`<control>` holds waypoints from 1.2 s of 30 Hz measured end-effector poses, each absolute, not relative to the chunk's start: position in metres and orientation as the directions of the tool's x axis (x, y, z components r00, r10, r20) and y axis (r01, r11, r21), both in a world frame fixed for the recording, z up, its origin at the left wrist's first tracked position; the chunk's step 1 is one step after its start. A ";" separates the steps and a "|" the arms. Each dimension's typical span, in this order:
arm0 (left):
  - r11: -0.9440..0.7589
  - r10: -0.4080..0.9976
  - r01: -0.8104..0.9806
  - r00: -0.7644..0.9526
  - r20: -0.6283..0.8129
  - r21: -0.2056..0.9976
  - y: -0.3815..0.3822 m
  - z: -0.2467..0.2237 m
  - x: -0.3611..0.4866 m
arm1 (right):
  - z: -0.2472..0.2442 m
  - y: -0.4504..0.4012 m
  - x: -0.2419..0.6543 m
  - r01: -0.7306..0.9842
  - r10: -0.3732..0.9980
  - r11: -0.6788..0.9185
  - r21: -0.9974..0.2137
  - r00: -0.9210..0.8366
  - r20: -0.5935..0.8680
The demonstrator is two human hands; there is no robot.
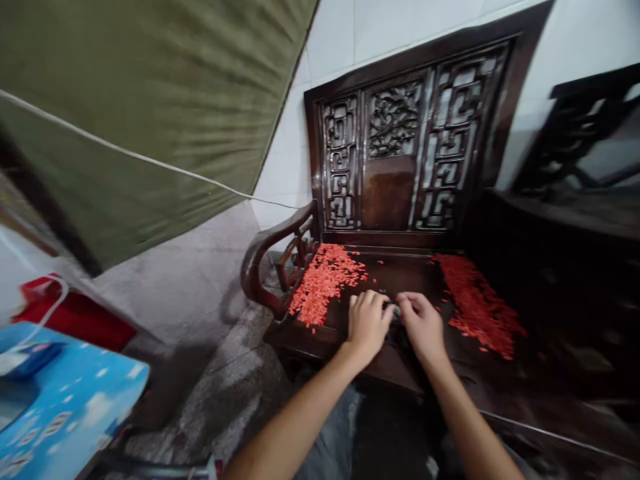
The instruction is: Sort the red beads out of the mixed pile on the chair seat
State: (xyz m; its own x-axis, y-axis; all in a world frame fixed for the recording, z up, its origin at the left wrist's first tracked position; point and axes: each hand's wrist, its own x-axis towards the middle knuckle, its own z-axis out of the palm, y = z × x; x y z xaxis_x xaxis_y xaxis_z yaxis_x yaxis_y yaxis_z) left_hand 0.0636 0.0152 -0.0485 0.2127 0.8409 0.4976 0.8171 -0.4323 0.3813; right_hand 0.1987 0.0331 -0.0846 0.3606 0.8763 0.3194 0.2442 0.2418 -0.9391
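Note:
My left hand [368, 325] is over the dark wooden bench seat [400, 267], its fingers curled and close together. Just to its right my right hand [423, 325] pinches thumb and fingers together. Between the fingertips shows a small dark, greenish thing [397, 311], too blurred and too covered to name. To the left of my hands lies a spread of small red-orange pieces [325, 280]. A second batch of red pieces [475, 300] lies to their right, in deeper shadow. A few loose bits are scattered between the two heaps.
Behind the seat rises a carved wooden backrest [390, 190], with a curved armrest [260, 260] at the left. A green cloth [165, 100] hangs at upper left, crossed by a white cord [150, 160]. A blue patterned table [75, 400] stands at lower left.

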 end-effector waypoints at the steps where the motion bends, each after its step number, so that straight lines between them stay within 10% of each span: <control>1: -0.438 0.837 0.813 0.213 0.504 0.384 0.016 -0.050 0.063 | -0.083 0.033 0.198 0.246 0.879 0.253 -0.936 0.345 0.329; 36: -0.502 0.814 0.707 0.191 0.548 0.499 0.033 -0.067 0.052 | -0.074 0.027 0.192 0.263 0.898 0.359 -0.896 0.166 0.408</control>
